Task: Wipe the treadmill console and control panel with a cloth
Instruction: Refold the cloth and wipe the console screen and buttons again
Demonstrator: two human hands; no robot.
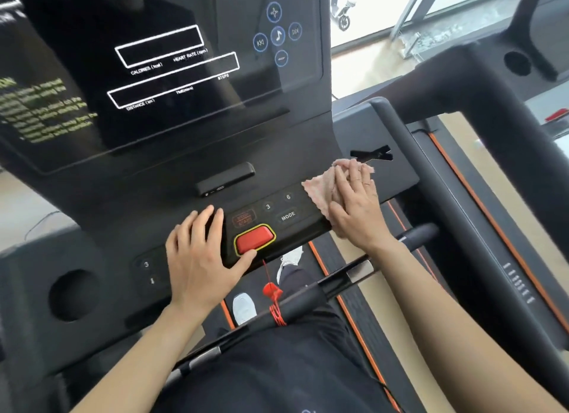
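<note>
The black treadmill console [160,83] fills the upper left, its dark screen showing white readout boxes and blue media buttons. Below it runs the control panel [288,216] with number keys, a MODE key and a red stop button [254,237]. My right hand [357,206] lies flat on a pale pink cloth [318,188], pressing it on the panel's right end. My left hand [200,255] rests flat on the panel left of the red button, fingers spread, thumb at the button's lower edge, holding nothing.
A red safety clip [271,290] hangs on a red cord from the panel and is wound round the black handlebar [308,302]. Cup holders [74,294] sit at the console's ends. A second treadmill's arm [492,111] crosses at right. My shoes stand on the belt below.
</note>
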